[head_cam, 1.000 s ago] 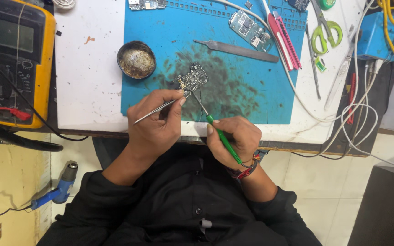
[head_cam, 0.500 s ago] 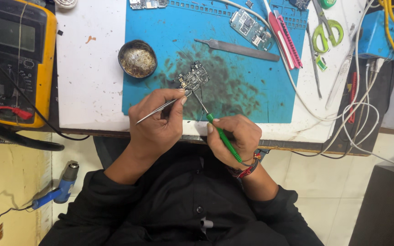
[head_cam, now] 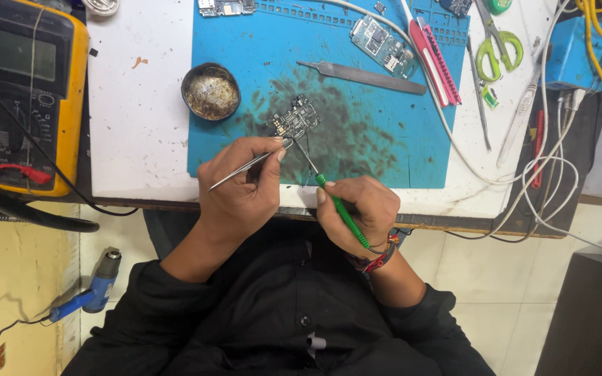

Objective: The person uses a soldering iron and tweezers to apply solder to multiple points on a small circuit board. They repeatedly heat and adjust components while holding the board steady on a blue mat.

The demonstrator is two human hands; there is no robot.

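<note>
My left hand (head_cam: 242,191) pinches metal tweezers (head_cam: 245,167), their tips at the small circuit board (head_cam: 295,120) on the stained blue mat (head_cam: 384,146). My right hand (head_cam: 358,214) grips a green-handled probe (head_cam: 336,205), its thin tip touching the board's near edge. A round tin (head_cam: 210,91) sits just beside the board.

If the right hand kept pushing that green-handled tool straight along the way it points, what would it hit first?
The right hand aims its green-handled tool up and left, with the tip right at the small circuit board on the blue mat. That board would likely come first; whether the tip already touches it is hard to tell.
</note>
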